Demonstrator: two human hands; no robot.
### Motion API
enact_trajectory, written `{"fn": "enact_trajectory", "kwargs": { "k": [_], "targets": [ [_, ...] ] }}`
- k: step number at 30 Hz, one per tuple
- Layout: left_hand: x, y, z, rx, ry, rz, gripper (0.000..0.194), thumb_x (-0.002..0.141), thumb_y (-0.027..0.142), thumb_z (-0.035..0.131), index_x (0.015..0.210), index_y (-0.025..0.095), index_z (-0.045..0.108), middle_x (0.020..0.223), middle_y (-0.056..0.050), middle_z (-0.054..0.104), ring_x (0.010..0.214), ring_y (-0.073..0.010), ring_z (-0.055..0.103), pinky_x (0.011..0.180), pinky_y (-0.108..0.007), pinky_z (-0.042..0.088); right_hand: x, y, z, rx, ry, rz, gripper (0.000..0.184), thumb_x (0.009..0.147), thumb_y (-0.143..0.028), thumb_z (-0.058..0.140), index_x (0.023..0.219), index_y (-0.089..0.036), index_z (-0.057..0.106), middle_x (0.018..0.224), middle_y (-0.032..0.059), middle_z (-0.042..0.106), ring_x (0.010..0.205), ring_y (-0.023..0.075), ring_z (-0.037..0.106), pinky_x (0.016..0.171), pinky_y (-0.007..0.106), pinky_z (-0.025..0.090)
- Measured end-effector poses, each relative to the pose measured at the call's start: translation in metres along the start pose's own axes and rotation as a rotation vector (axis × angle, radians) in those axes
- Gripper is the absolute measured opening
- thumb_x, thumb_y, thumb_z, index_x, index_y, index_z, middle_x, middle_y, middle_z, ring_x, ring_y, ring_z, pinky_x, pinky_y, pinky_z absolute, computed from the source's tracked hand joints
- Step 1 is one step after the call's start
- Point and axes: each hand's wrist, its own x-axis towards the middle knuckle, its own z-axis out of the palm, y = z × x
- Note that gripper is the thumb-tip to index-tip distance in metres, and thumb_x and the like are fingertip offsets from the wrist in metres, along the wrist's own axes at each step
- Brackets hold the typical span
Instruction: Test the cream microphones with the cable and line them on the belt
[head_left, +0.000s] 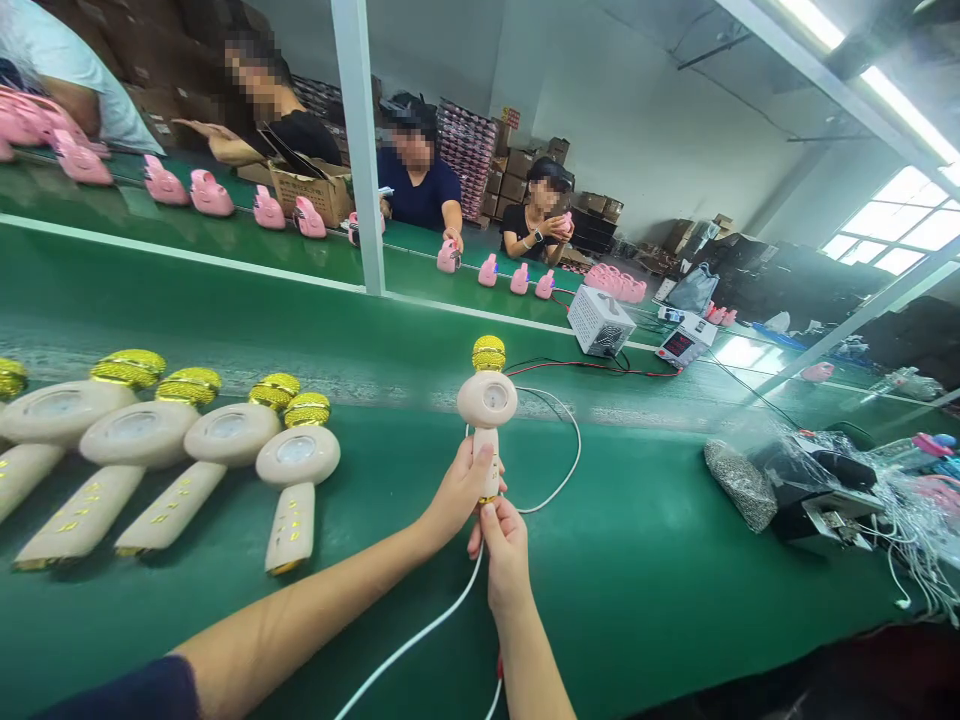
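To your left, cream microphones (229, 437) with gold heads lie on the green table (622, 600). Your left hand (459, 492) grips the held microphone (487, 400) by its handle, head up — your right hand (508, 555) pinches the white cable (442, 618) at its base. Farther right sit a red-display box (686, 342) and tangled leads (926, 575).

The green bench surface (637, 570) supports a row of cream microphones (298, 456) with gold mesh heads at left and a looped white cable (579, 450) at centre. A vented white box (598, 322) and a unit with a red display (686, 342) stand toward the rear, where pink casings (488, 271) line the far strip. At right lie a grey speckled bundle (741, 486), black equipment (806, 500) and white leads (928, 570).
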Motion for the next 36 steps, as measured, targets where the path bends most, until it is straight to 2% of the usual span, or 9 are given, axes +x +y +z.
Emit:
{"fn": "enact_trajectory", "kwargs": {
  "k": [23, 36],
  "targets": [
    [0.007, -0.007, -0.002, 0.011, 0.036, -0.070, 0.071, 0.063, 0.085, 0.047, 0.090, 0.019, 0.041, 0.075, 0.001, 0.056, 0.053, -0.0102, 0.057, 0.033, -0.016, 0.032, 0.005, 0.003, 0.001, -0.010, 0.033, 0.052, 0.052, 0.067, -0.069, 0.066, 0.071, -0.017, 0.058, 0.039, -0.0058, 0.047, 0.037, 0.0079, 0.037, 0.040, 0.020, 0.031],
    [0.008, -0.010, -0.002, -0.001, 0.038, -0.080, 0.070, 0.063, 0.085, 0.048, 0.089, 0.020, 0.040, 0.074, 0.002, 0.056, 0.055, -0.0106, 0.058, 0.034, -0.016, 0.033, 0.006, 0.013, -0.003, 0.005, 0.051, 0.056, 0.049, 0.071, -0.065, 0.066, 0.074, -0.016, 0.061, 0.040, -0.0063, 0.047, 0.037, 0.0068, 0.037, 0.041, 0.019, 0.031]
  ]
}}
